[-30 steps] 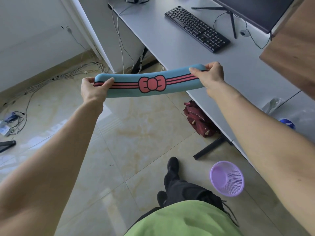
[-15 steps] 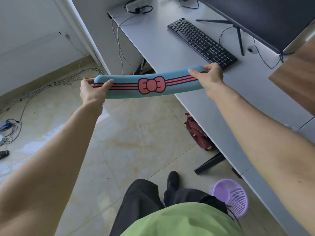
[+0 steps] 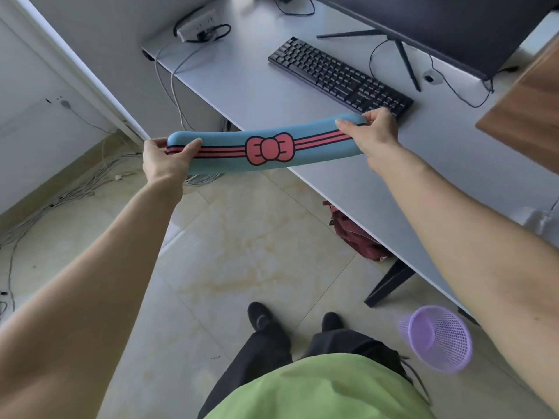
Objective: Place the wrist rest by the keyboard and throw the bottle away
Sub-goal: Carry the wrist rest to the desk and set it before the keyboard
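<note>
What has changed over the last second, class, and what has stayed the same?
The person has stepped nearer the desk, carrying the wrist rest towards the keyboard. Unchanged: left hand and right hand grip its ends; nothing released.

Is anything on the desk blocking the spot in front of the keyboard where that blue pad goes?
Nothing visible. The desk strip along the keyboard is bare; the wrist rest hangs above its edge.

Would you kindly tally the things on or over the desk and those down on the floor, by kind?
Wrist rest: 1
Keyboard: 1
Monitor: 1
Power strip: 1
Purple basket: 1
Dark red bag: 1
Total: 6
</note>
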